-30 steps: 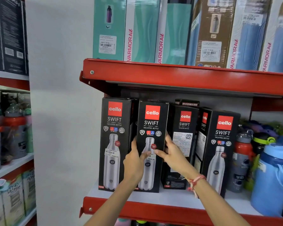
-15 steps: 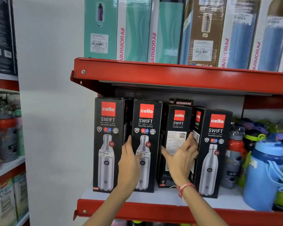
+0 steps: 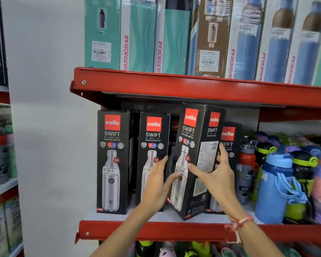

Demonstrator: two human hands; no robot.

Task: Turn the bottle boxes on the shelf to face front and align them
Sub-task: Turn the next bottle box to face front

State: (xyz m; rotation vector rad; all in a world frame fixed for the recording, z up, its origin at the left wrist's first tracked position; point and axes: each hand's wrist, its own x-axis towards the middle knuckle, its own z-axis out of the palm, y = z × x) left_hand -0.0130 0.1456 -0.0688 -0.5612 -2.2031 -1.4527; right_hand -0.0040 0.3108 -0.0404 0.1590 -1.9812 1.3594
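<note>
Both hands clasped on one tall black cardboard Cello Swift bottle box (image 3: 195,158): left hand (image 3: 158,184) curled round its left edge, thumb across the printed bottle picture; right hand (image 3: 218,178) spread over its label side, thumb on the front face, fingers reaching past the right edge. Red-and-white thread bracelet (image 3: 238,222) on the right wrist. Held box turned cornerwise, front face angled left, label side angled right, top leaning left, lower corner near the front lip of the red metal shelf (image 3: 174,231). Just left of the held box, a second black Cello box (image 3: 153,145) facing front, partly behind the left hand; further left, a third black Cello box (image 3: 112,161), also facing front and upright. Behind the held box on its right, a fourth black Cello box (image 3: 230,140), mostly hidden. Right of that, loose plastic bottles, including a blue plastic jug with a strap (image 3: 275,186). Above the held box, teal, brown and blue Varmora cartons (image 3: 174,38) on the upper red shelf (image 3: 193,86).
</note>
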